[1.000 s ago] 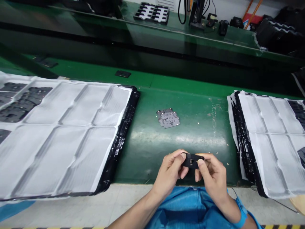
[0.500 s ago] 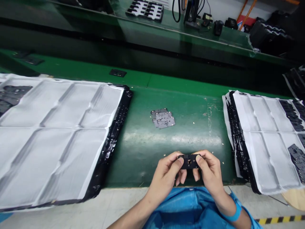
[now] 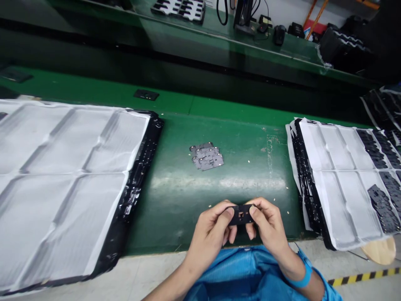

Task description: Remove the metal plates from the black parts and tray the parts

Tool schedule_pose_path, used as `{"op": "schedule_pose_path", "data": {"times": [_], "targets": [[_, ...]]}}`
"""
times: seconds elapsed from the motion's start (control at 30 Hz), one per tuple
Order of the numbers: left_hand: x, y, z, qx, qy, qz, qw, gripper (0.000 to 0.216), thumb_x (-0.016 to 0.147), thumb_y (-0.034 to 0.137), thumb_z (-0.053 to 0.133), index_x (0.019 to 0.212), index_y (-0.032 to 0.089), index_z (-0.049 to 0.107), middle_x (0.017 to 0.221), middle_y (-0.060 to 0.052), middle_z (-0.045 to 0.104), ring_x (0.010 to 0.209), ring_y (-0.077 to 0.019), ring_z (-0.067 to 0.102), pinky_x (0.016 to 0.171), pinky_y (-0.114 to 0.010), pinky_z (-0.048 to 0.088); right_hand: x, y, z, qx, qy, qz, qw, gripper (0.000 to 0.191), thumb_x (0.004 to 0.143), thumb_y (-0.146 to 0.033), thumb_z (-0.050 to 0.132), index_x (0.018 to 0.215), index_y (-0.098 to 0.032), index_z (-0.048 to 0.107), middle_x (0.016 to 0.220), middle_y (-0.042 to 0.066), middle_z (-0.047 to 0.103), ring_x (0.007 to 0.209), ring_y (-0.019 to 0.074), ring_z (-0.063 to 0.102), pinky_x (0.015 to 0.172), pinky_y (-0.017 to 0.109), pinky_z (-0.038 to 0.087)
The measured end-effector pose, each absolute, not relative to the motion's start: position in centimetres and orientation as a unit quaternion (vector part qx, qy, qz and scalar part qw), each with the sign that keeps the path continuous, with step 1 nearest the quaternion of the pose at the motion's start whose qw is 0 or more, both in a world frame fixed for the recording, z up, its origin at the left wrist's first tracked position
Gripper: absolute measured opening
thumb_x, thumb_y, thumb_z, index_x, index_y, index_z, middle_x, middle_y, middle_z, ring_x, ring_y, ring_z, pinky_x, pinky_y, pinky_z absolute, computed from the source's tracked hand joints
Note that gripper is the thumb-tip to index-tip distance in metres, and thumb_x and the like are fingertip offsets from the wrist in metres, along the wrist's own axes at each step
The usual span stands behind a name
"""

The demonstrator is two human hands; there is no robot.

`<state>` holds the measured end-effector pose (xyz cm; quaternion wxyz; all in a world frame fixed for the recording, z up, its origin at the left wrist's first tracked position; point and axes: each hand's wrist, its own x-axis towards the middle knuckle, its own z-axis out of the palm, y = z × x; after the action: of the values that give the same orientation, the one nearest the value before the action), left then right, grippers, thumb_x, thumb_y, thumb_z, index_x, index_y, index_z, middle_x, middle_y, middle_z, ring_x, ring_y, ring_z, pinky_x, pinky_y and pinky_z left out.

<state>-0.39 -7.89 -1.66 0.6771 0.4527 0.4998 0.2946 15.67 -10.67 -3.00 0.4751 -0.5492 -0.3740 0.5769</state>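
Between both hands I hold a small black rectangular plastic part (image 3: 240, 215) with a square hole near its middle, just above the near edge of the green table (image 3: 175, 225). My left hand (image 3: 213, 225) pinches its left end, thumb on top and fingers underneath. Its right end is gripped the same way by my right hand (image 3: 267, 221). Farther out on the table, a loose pile of thin dark grey plates (image 3: 206, 156) lies to the left of my hands.
At the left is a stack of black trays (image 3: 125, 209) topped by a white liner (image 3: 94, 205). Another lined tray stack (image 3: 344, 200) stands at the right, with dark parts (image 3: 384, 209) on it. One flat black part (image 3: 146, 95) lies near the far side.
The whole view has shifted slightly, so the table's things sit farther left. Both hands keep the same pinch on the black part, which appears barely tilted differently.
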Motion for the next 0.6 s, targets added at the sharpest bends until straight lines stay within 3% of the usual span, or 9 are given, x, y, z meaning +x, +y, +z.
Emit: {"op": "schedule_pose_path", "data": {"times": [0.43, 0.6], "targets": [[-1.3, -8.1, -2.2, 0.512, 0.474, 0.289, 0.656, 0.042, 0.101, 0.047, 0.049, 0.074, 0.019, 0.064, 0.053, 0.003, 0.052, 0.048, -0.0127, 0.046, 0.052, -0.024, 0.039, 15.8, -10.9, -3.8, -0.568, -0.390, 0.563, 0.457, 0.042, 0.100, -0.052, 0.059, 0.077, -0.018, 0.065, 0.041, -0.007, 0.050, 0.033, 0.0078, 0.040, 0.041, 0.019, 0.032], [-3.6, -6.4, -1.2, 0.597, 0.469, 0.284, 0.585, 0.037, 0.099, 0.039, 0.053, 0.071, 0.019, 0.067, 0.067, 0.000, 0.058, 0.061, -0.0152, 0.056, 0.059, -0.024, 0.044, 16.0, -10.0, -3.7, -0.569, -0.467, 0.550, 0.394, 0.037, 0.102, -0.047, 0.055, 0.092, -0.016, 0.072, 0.050, -0.004, 0.056, 0.042, 0.0126, 0.055, 0.045, 0.021, 0.042]]}}
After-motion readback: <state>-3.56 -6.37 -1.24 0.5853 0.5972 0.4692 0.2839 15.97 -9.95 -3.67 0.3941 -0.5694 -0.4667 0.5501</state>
